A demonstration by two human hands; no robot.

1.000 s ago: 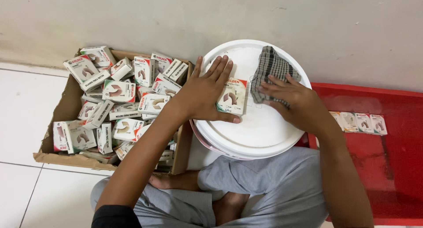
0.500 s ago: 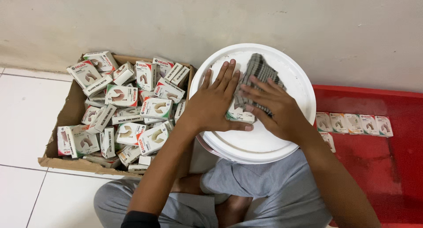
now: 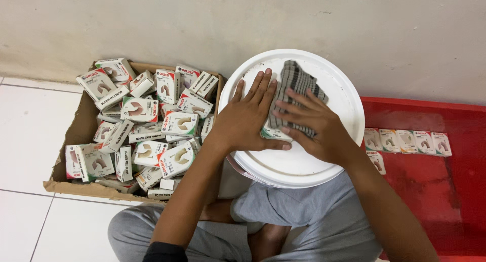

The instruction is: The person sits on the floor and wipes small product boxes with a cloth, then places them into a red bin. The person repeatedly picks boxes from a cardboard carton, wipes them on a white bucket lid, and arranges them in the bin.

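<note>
While a small box (image 3: 273,134) lies flat on a white bucket lid (image 3: 334,155), mostly hidden so its direction is unclear, the left hand (image 3: 248,121) presses it with fingers spread flat. The right hand (image 3: 313,124) lies open-palmed on a striped grey cloth (image 3: 296,79) whose length runs toward the wall. A cardboard carton (image 3: 76,135) at left brims with similar boxes; a red tray (image 3: 430,191) holds a row.
</note>
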